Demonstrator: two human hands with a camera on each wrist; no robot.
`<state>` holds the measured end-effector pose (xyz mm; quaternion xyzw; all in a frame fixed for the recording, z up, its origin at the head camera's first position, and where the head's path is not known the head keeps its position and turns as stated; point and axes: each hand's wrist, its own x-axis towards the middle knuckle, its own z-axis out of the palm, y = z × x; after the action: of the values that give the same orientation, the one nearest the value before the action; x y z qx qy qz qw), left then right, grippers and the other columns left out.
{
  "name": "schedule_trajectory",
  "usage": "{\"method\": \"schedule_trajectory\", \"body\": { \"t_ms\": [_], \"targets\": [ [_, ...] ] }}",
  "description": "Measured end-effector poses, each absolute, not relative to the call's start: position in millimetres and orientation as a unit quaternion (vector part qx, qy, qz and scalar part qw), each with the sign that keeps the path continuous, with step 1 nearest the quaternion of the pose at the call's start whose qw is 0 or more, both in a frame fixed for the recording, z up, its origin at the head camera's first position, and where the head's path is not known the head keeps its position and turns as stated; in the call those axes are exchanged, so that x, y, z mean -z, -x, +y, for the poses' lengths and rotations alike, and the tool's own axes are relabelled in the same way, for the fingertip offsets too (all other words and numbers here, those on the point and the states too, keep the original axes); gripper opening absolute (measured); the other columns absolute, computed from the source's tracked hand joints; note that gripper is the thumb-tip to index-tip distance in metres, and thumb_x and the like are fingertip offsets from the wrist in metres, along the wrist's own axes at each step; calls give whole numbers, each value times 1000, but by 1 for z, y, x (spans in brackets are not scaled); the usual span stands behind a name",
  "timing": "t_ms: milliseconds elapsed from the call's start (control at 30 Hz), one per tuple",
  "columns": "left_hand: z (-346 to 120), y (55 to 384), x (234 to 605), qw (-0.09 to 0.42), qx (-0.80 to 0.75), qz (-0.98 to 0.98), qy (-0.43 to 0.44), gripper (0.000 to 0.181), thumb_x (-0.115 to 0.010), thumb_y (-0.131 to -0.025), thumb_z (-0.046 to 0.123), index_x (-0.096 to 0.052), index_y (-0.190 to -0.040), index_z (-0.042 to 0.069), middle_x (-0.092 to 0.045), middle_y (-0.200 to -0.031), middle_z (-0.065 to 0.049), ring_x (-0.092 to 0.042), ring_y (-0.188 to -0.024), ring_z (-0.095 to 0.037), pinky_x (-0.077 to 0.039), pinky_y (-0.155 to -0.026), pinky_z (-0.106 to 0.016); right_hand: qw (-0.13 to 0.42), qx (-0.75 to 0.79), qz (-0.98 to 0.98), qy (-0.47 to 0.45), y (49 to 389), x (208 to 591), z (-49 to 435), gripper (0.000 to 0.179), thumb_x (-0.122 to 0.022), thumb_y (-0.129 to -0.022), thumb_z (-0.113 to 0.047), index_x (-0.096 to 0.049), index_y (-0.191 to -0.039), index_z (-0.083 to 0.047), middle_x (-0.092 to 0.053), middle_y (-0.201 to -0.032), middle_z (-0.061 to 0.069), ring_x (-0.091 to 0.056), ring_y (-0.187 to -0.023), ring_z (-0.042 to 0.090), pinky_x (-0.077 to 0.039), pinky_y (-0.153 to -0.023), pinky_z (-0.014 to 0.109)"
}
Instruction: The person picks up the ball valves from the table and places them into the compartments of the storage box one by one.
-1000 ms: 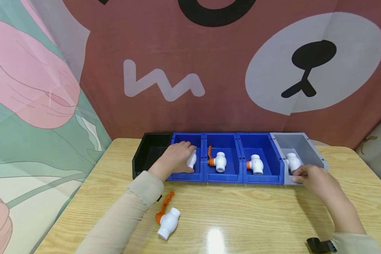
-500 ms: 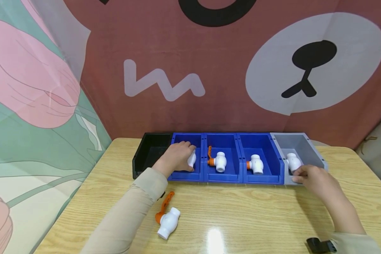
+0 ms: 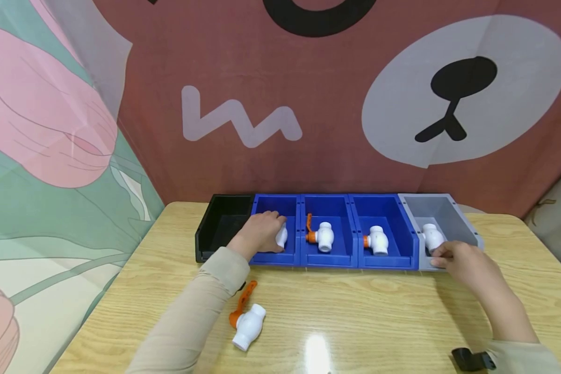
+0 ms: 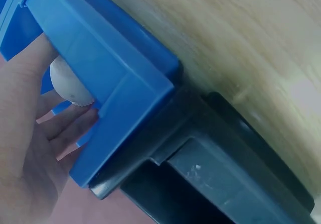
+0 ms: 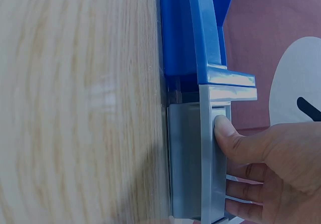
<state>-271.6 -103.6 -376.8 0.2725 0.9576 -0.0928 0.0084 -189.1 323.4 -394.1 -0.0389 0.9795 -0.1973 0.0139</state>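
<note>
My left hand reaches into the leftmost blue bin, thumb and fingers around a white ball valve. In the left wrist view this valve shows between the thumb and fingers, partly hidden by the bin wall. My right hand is at the front of the grey bin, its thumb on the front rim and its other fingers reaching over inside. Beside those fingertips lies another white ball valve, its lower end partly covered by the hand. The right wrist view shows the thumb against the grey bin's rim.
A black bin ends the row on the left. The middle blue bin and right blue bin each hold a white valve with orange parts. On the table lies a ball valve with an orange handle. Patterned fabric hangs behind.
My left forearm and sleeve have shifted slightly to the right, while the left hand stays around its valve. My right hand has not visibly moved. The head view has tilted very slightly.
</note>
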Motion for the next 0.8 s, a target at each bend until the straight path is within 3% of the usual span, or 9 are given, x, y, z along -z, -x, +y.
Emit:
{"method": "schedule_trajectory", "body": {
  "t_ms": [200,800],
  "targets": [
    [-101,275,381,4,89,958,-274,70,-83,-76,49,-62,-128,8,-64,-112,-7,-59,-98,-22,-53,-86,-36,15,195,980,37,189,394,323,15,-73,-90,-18,-70,-93,-4,-70,-90,15,-63,-83,36,-47,-65,54],
    [-93,274,387,41,51,968,-242,69,-78,-83,44,-57,-137,7,-60,-125,-11,-57,-114,-27,-50,-96,-44,13,199,979,39,189,394,325,14,-73,-90,-19,-70,-91,-6,-70,-90,14,-64,-85,38,-47,-65,54]
  ]
}}
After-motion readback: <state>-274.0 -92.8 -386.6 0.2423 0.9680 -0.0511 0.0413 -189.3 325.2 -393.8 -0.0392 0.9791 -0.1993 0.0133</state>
